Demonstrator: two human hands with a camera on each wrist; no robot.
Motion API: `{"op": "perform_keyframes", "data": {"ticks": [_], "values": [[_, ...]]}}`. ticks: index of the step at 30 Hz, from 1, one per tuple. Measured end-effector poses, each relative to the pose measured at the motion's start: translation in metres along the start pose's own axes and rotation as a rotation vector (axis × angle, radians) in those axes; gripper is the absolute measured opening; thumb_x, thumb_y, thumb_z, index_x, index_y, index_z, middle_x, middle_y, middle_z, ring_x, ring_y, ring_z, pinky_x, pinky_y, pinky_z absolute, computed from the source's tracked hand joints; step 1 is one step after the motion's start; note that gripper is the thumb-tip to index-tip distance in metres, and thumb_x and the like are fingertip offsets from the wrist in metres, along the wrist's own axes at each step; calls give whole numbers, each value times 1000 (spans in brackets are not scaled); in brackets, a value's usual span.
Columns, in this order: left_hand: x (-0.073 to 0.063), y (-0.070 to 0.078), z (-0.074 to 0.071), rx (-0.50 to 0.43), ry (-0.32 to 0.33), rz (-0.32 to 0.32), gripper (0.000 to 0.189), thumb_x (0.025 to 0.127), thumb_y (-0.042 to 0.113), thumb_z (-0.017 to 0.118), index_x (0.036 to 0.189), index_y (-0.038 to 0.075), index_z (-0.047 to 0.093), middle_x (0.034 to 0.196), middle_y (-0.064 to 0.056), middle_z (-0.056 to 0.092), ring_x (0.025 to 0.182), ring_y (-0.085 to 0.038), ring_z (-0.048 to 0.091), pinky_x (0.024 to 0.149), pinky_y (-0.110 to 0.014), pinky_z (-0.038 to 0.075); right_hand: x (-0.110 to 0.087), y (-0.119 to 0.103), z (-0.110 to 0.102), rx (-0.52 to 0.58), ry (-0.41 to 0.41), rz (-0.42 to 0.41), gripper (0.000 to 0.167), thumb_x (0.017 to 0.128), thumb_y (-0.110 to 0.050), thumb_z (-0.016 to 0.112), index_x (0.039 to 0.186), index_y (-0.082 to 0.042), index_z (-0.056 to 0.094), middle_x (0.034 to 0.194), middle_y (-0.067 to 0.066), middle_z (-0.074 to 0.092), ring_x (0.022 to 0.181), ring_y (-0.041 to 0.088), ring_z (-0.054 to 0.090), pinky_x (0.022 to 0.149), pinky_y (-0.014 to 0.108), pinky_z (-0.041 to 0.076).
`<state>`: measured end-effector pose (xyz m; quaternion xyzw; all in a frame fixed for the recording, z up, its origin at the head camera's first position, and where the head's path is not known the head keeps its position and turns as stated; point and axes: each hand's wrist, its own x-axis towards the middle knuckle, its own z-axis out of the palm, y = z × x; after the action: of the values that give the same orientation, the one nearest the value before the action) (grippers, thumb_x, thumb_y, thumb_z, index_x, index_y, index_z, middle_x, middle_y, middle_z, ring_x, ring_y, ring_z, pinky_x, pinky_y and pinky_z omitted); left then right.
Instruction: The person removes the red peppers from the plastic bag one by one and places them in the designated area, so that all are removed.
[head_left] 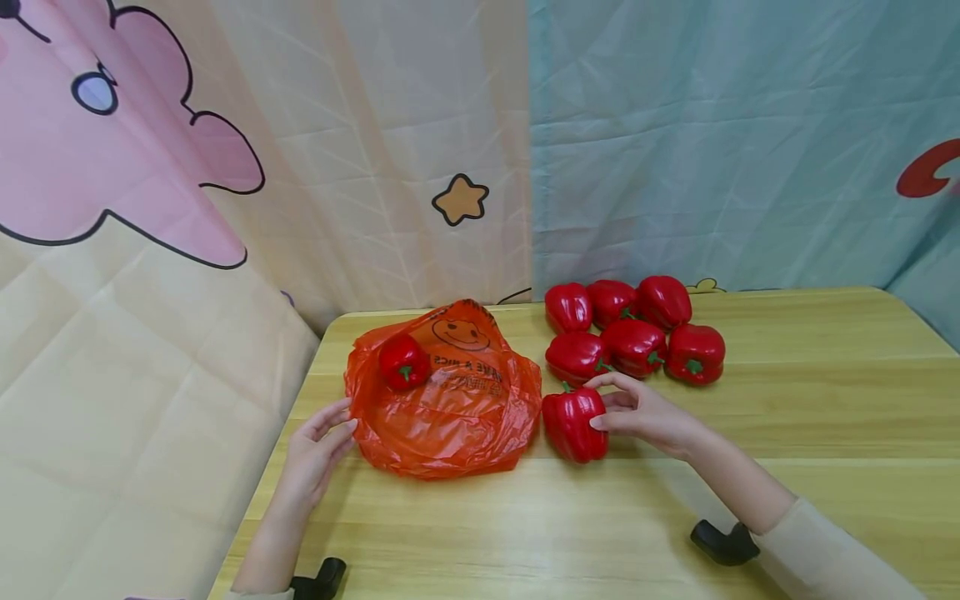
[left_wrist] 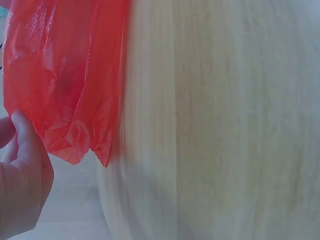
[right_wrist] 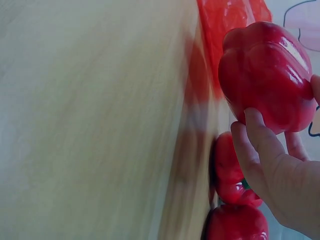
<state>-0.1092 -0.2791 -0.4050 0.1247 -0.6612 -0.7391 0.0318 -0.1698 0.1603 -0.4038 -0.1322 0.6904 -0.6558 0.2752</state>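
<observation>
In the head view, my right hand (head_left: 648, 417) grips a glossy red bell pepper (head_left: 573, 425) by its right side, fingers behind and thumb in front. The right wrist view shows that bell pepper (right_wrist: 267, 75) raised off the tabletop. To its left an orange-red plastic bag (head_left: 450, 433) lies spread out, printed with a smiling face. Another red bell pepper (head_left: 405, 363) sits at the bag's left part, green stem toward me. At the bag's left edge, my left hand (head_left: 311, 454) pinches the plastic between thumb and fingers, as the left wrist view shows up close.
Several more red bell peppers (head_left: 633, 343) stand in two rows behind my right hand, near the back of the wooden table (head_left: 825, 400). A patterned curtain (head_left: 420, 150) hangs right behind the table's far edge. Black straps or mounts (head_left: 723, 542) sit by both wrists.
</observation>
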Motion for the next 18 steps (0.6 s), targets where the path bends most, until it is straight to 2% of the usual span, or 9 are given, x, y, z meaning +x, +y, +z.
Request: {"op": "perform_keyframes", "data": {"ticks": [18], "values": [[0, -1, 0, 6, 0, -12, 30, 88, 0, 61, 100, 27, 67, 93, 5, 56, 76, -5, 58, 72, -18, 52, 1, 12, -7, 19, 93, 66, 56, 84, -10, 66, 130, -2, 36, 119, 19, 49, 103, 26, 53, 83, 40, 52]]}}
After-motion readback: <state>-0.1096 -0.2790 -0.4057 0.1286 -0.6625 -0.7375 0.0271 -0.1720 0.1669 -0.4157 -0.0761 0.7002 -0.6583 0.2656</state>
